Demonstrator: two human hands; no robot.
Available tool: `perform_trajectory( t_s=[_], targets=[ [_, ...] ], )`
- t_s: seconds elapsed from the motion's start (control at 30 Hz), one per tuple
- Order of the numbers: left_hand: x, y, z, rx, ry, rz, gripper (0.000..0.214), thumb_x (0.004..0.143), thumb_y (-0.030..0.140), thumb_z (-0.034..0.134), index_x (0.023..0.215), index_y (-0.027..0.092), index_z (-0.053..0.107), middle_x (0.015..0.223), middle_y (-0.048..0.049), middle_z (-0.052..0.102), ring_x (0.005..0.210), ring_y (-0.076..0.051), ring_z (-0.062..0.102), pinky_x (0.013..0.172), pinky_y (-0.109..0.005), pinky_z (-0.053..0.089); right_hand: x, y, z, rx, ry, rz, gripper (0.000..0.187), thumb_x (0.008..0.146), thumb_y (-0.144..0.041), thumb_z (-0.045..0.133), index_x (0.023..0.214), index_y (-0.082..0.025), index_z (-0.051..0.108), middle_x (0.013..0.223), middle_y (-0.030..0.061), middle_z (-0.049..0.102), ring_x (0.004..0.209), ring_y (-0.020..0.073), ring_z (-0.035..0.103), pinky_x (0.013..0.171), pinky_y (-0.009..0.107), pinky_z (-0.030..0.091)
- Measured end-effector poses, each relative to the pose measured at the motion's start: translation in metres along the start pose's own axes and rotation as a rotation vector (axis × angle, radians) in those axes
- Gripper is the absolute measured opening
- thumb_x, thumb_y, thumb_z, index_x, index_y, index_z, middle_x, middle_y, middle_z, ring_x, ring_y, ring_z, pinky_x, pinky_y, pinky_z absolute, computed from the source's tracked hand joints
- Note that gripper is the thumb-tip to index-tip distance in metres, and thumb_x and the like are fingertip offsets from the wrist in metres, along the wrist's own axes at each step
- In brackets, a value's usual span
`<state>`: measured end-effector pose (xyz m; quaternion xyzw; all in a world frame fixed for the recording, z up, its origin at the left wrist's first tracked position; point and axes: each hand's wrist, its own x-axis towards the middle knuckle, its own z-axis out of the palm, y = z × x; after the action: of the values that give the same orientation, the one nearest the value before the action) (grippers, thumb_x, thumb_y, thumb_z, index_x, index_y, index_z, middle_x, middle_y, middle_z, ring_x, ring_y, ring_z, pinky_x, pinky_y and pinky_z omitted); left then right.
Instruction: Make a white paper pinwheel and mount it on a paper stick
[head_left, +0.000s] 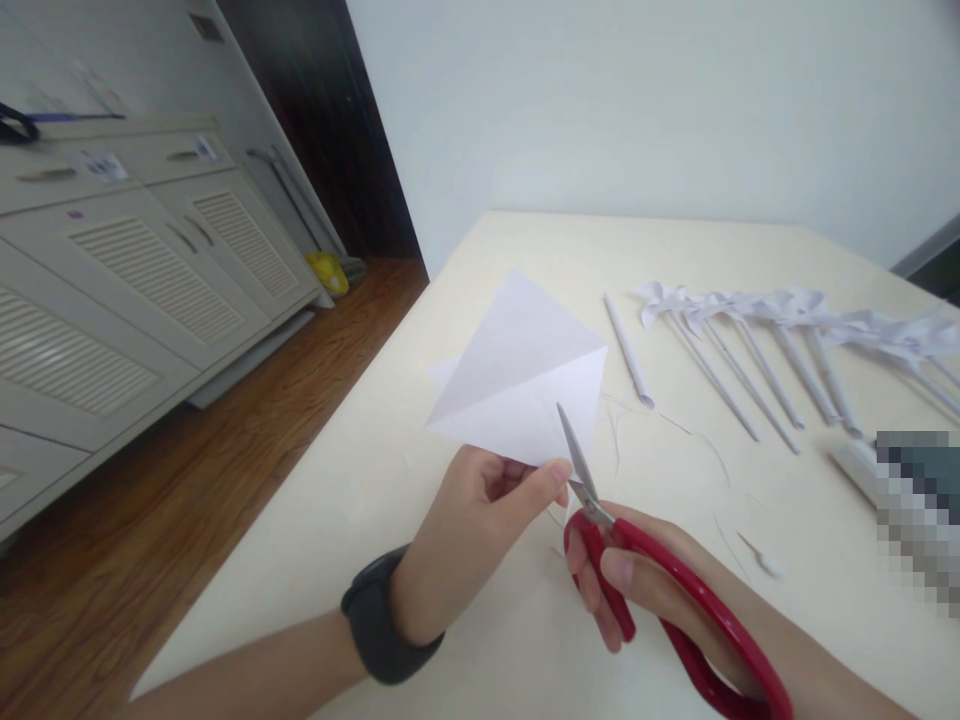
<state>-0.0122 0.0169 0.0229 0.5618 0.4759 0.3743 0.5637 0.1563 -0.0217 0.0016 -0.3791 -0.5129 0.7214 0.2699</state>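
My left hand (487, 520) pinches the near corner of a white square sheet of paper (517, 350) between thumb and fingers. A crease runs across the sheet from its left corner to its right one. My right hand (622, 570) is closed around the red handles of a pair of scissors (589, 500). The blades are spread at the near corner of the sheet, right beside my left thumb, with the upper blade lying over the paper. Whether the lower blade is under the sheet is hard to see.
A rolled paper tube (628, 350) lies beyond the sheet. Several paper pinwheels (780, 310) on paper sticks lie in a row at the right. Thin paper strips (712, 455), a toothpick with a white blob (761, 555) and a pixelated object (919, 500) lie nearer. The table's left edge drops to a wooden floor.
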Motion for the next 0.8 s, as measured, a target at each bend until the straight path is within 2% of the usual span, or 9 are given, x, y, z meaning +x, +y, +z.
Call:
perform_trajectory(
  t_s=[0.13, 0.43, 0.57, 0.8],
  targets=[
    [0.002, -0.003, 0.0, 0.063, 0.004, -0.015, 0.031, 0.078, 0.033, 0.054, 0.054, 0.013, 0.058, 0.043, 0.0066, 0.032, 0.042, -0.005, 0.025, 0.039, -0.019, 0.02, -0.001, -0.002, -0.002, 0.011, -0.009, 0.002, 0.031, 0.087, -0.045, 0.041, 0.079, -0.016, 0.047, 0.064, 0.0002, 0.05, 0.059, 0.0111, 0.045, 0.061, 0.028, 0.036],
    [0.005, -0.007, 0.002, 0.108, -0.016, 0.009, 0.032, 0.079, 0.033, 0.052, 0.055, 0.014, 0.056, 0.041, 0.0074, 0.026, 0.04, -0.005, 0.023, 0.039, -0.02, 0.017, -0.004, -0.002, -0.003, 0.017, 0.031, 0.023, 0.026, 0.087, -0.04, 0.043, 0.076, -0.017, 0.047, 0.067, -0.0002, 0.051, 0.059, 0.0105, 0.047, 0.061, 0.027, 0.036],
    [0.006, -0.01, 0.001, 0.117, -0.013, 0.038, 0.032, 0.08, 0.034, 0.052, 0.055, 0.014, 0.056, 0.041, 0.0072, 0.028, 0.04, -0.005, 0.024, 0.04, -0.021, 0.018, -0.004, -0.01, -0.001, -0.018, 0.065, 0.028, 0.026, 0.086, -0.039, 0.045, 0.072, -0.017, 0.048, 0.061, -0.0008, 0.051, 0.057, 0.0109, 0.046, 0.057, 0.027, 0.035],
    [0.01, -0.015, -0.001, 0.114, -0.032, 0.045, 0.035, 0.08, 0.04, 0.051, 0.056, 0.014, 0.053, 0.044, 0.0074, 0.021, 0.043, -0.006, 0.018, 0.044, -0.025, 0.016, -0.008, -0.022, 0.005, -0.038, 0.12, 0.08, 0.028, 0.082, -0.04, 0.05, 0.068, -0.017, 0.047, 0.055, -0.0016, 0.05, 0.054, 0.0106, 0.045, 0.051, 0.024, 0.033]
  ],
)
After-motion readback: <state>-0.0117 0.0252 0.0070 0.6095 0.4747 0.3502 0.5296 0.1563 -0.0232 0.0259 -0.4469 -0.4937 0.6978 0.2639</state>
